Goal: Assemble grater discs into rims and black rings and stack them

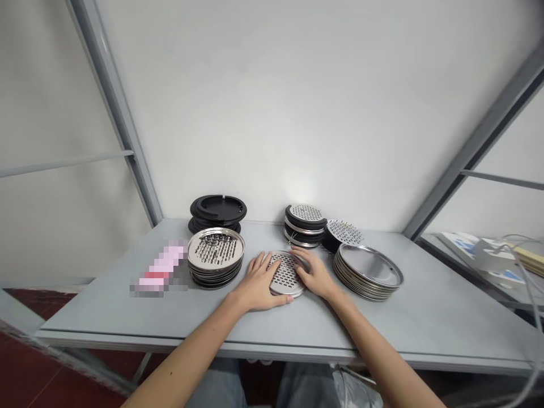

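A round perforated metal disc [284, 273] lies flat on the grey table [255, 323], near its middle. My left hand [257, 283] rests on the disc's left edge, fingers stretched over the rim and thumb along the near side. My right hand [313, 273] presses on the disc's right edge with its fingers curved over the rim. Both hands grip the disc from opposite sides.
Left of the hands stands a stack of perforated metal discs [216, 258], behind it a stack of black rings [217, 211]. At the back sit assembled black-and-metal pieces [304, 224] and one tilted [343, 233]. A stack of plain metal plates [368, 271] lies right. A blurred pink object [160, 270] lies left.
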